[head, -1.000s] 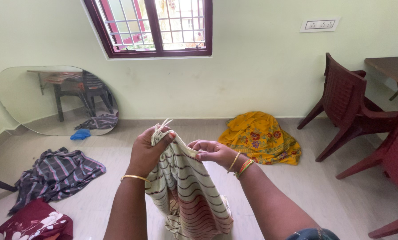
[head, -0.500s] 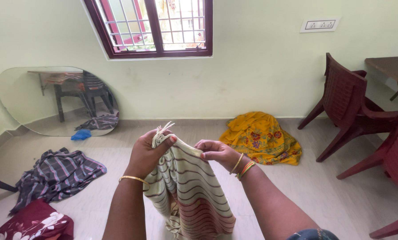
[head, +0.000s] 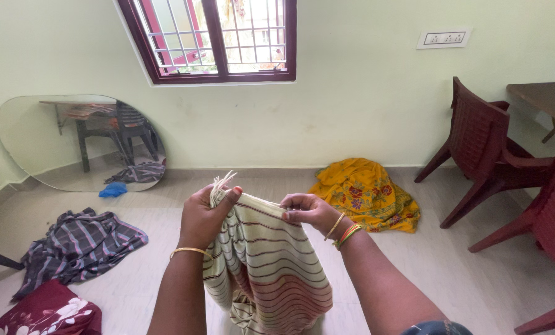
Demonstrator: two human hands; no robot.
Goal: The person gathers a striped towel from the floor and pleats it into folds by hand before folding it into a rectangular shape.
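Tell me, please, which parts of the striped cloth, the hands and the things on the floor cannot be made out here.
- Striped cloth, head view: lower end cut off by the bottom edge.
- Left hand: fingertips hidden inside the bunched cloth.
- Right hand: fingertips tucked behind the cloth's top edge.
- Maroon floral cloth: cut off at the bottom left corner.
- Blue item by the mirror: too small to identify.

Striped cloth [head: 271, 267] is thin matt woven fabric with a fringed edge; yellow cloth [head: 367, 195] and dark striped cloth [head: 79, 245] on the floor look soft, matt too. Floor [head: 476, 273] smooth tile, slight sheen. Chairs [head: 482, 155] moulded glossy plastic, mirror [head: 79, 142] glass, bangles [head: 345, 232] shiny metal.
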